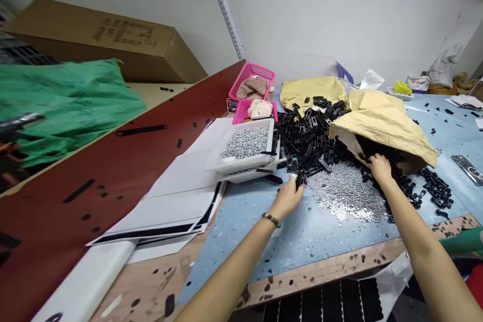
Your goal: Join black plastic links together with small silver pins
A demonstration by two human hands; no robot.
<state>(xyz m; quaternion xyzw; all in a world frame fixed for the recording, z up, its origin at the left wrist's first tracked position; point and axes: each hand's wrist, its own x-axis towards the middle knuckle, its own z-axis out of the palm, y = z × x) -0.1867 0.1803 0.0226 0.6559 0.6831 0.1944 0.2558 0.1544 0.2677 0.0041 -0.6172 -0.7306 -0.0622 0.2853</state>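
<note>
Both hands work the spill on the blue mat: the left hand point(289, 195) pinches a black plastic clip point(301, 178) beside the loose screws point(345, 195), the right hand point(380, 167) digs, fingers curled, into clips at the yellow sack point(381, 121) mouth.

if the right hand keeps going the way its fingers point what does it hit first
Most likely the black plastic parts spilling from the mouth of the yellow sack; the right hand already reaches their edge, though depth is hard to judge.

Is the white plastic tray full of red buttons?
No, the white plastic tray holds small silvery metal screws, not buttons.
</note>
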